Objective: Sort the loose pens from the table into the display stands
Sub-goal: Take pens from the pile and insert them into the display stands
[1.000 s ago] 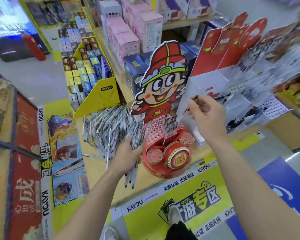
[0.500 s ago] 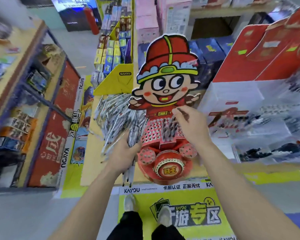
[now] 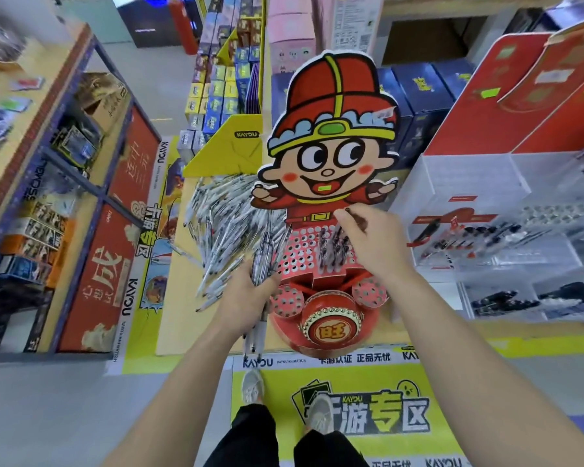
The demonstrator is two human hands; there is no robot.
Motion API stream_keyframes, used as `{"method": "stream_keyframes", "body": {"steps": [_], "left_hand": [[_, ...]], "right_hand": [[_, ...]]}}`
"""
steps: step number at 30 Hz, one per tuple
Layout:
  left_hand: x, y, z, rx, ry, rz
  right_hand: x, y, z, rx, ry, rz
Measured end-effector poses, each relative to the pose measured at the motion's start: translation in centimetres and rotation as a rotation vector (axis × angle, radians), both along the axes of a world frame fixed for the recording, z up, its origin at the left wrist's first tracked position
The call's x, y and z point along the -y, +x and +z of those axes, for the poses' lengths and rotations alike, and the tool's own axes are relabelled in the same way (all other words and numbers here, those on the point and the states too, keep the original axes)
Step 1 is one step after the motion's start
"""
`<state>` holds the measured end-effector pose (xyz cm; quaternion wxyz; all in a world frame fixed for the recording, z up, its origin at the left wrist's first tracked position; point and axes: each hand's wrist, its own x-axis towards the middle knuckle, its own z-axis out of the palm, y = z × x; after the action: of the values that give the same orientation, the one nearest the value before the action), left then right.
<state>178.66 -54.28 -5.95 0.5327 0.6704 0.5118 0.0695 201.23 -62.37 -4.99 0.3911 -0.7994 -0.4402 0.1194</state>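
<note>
- Presently the right hand [image 3: 373,242] is low over the front of the red stand [image 3: 331,332]. A second ago it was raised further right, against the white and red display beside that stand.
- Half a second ago it was already close to this place, so the later shift is slight.
- The right hand's fingers are curled and pinch a dark pen [image 3: 351,212] at its upper end. The rest of the pen is hidden behind the hand.
- The left hand [image 3: 245,298] grips a bundle of pens [image 3: 263,254], as in both earlier frames. The bundle stands roughly upright, with its lower ends sticking out below the fist at the worktop [image 3: 179,298] edge.
- The view has swung left since a second ago, and the stand now sits near the middle of it.
- The red stand has a sloping holed panel [image 3: 299,254] below a tall cartoon board [image 3: 331,139].
- A small cluster of standing pens [image 3: 332,247] fills holes near the panel's middle, just under the right hand. Most holes to the left are open.
- The heap of loose pens [image 3: 223,214] lies on the worktop just left of the stand and behind the left hand. They are pale-barrelled with dark markings, lying crisscross.
- A clear stand [image 3: 469,183] to the right holds rows of dark-tipped pens, too blurred to count.
</note>
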Motion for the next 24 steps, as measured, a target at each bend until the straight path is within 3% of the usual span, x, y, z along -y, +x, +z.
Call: {"method": "stream_keyframes", "body": {"steps": [18,24], "left_hand": [[-1.8,0.6,-0.1,-0.007,-0.021,-0.041],[-2.1,1.0,0.2,-0.004,-0.022,-0.068]], "right_hand": [[-0.6,-0.8,-0.8,0.064,-0.207,0.066],[-0.1,-1.4,-0.7,0.030,-0.126,0.056]]}}
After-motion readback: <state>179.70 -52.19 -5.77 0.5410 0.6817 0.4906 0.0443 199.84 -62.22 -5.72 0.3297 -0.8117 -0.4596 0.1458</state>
